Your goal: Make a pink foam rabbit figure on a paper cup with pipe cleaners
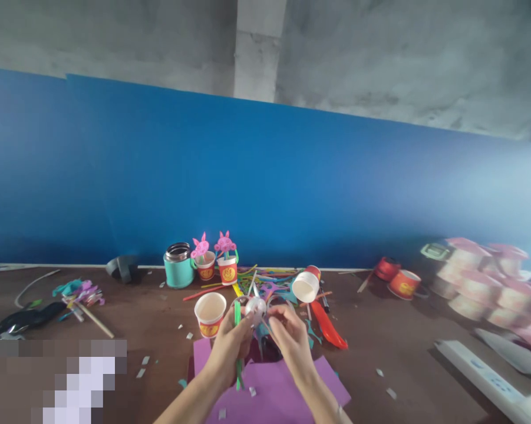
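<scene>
Green pipe cleaner (238, 314) sitting gripped in left hand (231, 343); right hand (290, 331) curling beside whitish round piece (255, 306), grip unclear; purple sheet (271, 391) lying beneath.

Brown counter (358, 388), littered, I see | turquoise flask (179, 273), standing open | paper cup (210, 330) near purple sheet (283, 391) | white power strip (480, 374) | pale scraps (145, 360)

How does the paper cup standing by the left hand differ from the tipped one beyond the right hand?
Pose: the standing cup is upright, mouth up; the tipped cup lies over, mouth toward the camera.
Look: the standing cup shows its red, yellow-marked front; the tipped cup shows mostly pale inside.
Place: the standing cup is beside the left hand; the tipped cup sits farther back.
Shared: red outside, pale inside.
</scene>
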Motion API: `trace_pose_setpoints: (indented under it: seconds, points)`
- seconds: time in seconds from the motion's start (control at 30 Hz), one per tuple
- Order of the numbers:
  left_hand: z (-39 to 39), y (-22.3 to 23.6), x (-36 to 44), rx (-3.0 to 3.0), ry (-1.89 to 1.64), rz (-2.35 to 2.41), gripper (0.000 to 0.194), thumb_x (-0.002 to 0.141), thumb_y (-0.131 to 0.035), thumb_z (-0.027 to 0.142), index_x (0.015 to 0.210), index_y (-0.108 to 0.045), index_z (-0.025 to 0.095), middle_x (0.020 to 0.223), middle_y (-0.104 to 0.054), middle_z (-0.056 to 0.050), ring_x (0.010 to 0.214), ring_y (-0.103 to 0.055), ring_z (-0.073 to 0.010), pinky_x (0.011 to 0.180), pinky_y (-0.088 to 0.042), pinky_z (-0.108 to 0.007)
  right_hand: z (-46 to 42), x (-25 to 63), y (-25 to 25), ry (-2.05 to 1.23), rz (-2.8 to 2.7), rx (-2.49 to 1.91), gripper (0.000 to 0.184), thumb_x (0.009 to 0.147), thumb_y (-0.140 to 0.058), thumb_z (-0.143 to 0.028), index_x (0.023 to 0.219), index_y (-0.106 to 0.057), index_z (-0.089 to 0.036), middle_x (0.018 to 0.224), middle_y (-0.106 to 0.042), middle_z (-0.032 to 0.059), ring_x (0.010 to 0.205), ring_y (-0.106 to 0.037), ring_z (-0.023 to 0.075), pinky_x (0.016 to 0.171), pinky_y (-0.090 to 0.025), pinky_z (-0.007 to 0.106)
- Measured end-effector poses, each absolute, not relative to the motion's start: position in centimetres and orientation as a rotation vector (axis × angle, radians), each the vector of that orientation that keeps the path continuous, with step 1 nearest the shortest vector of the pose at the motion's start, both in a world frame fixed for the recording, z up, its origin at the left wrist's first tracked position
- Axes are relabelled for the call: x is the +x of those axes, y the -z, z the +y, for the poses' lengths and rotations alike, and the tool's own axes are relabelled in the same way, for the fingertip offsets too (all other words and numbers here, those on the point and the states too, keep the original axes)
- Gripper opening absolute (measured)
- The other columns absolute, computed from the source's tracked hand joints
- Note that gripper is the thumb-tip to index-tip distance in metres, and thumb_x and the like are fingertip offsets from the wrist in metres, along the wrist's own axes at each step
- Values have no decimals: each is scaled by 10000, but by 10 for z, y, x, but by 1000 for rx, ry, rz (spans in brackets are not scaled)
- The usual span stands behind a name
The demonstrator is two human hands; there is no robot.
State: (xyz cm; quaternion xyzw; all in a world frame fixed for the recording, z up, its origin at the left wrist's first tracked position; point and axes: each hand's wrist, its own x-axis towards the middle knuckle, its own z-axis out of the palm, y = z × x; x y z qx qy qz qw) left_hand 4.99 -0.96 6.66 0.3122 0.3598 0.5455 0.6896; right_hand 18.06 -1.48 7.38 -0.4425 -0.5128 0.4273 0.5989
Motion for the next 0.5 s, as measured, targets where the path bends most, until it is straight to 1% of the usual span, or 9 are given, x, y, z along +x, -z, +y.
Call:
trace_pose_setpoints:
  seconds: [0.07,0.13,0.2,0.27,0.33,0.37,0.43,0.47,0.5]
  points:
    - [-10,-66,52,644,-1251,780,483,592,-788,477,885,-524,197,506,-373,117,380,-302,-23,393,-197,-147,-19,171,-80,-757,-1431,-1056,90,753,-624,-249,814,-663,-197,802,-618,40,682,-517,167,620,-392,264]
    - [-11,-68,53,598,-1267,755,499,571,-804,454,897,-531,193,534,-416,106,396,-330,-22,403,-222,-144,-20,162,-85,-620,-1532,-1087,94,739,-607,-185,818,-653,-204,828,-627,43,722,-535,178,667,-404,271]
    - [-12,-71,53,565,-1250,756,484,559,-807,444,860,-526,190,514,-386,115,375,-272,-11,385,-182,-140,-19,157,-87,-587,-1558,-1123,154,715,-603,-142,849,-620,-216,812,-627,28,696,-537,174,663,-406,270]
    - [-12,-74,51,560,-1205,773,456,563,-796,452,801,-511,189,478,-316,131,355,-188,-2,370,-126,-141,-16,155,-89,-606,-1573,-1143,221,708,-607,-131,901,-571,-230,801,-625,13,688,-550,178,658,-407,272]
    - [-9,-78,46,611,-1170,813,431,583,-774,469,776,-512,187,455,-277,136,347,-165,-8,365,-108,-147,-12,157,-91,-634,-1597,-1145,244,728,-604,-143,936,-522,-241,798,-633,9,709,-579,191,663,-413,277]
    - [-8,-81,43,667,-1175,847,411,602,-759,473,773,-525,182,454,-304,127,347,-206,-19,365,-135,-150,-9,158,-93,-650,-1615,-1143,243,744,-594,-149,948,-504,-244,797,-643,10,714,-592,196,668,-418,282]
    - [-3,-89,35,838,-1257,943,358,646,-730,457,775,-568,166,499,-436,78,403,-370,-62,398,-257,-169,-4,162,-97,-677,-1668,-1130,249,762,-567,-138,971,-483,-245,803,-667,15,721,-616,200,685,-431,290]
    - [0,-93,30,946,-1335,989,318,670,-716,432,771,-587,158,575,-526,38,492,-468,-95,460,-334,-186,-1,164,-100,-677,-1706,-1125,264,758,-559,-124,979,-478,-244,814,-676,19,731,-625,201,694,-437,293]
    - [4,-98,25,1048,-1425,1052,284,676,-713,402,777,-604,159,621,-568,23,565,-515,-119,523,-377,-201,1,167,-103,-663,-1749,-1128,282,750,-553,-112,988,-476,-241,830,-681,25,750,-631,204,705,-441,297]
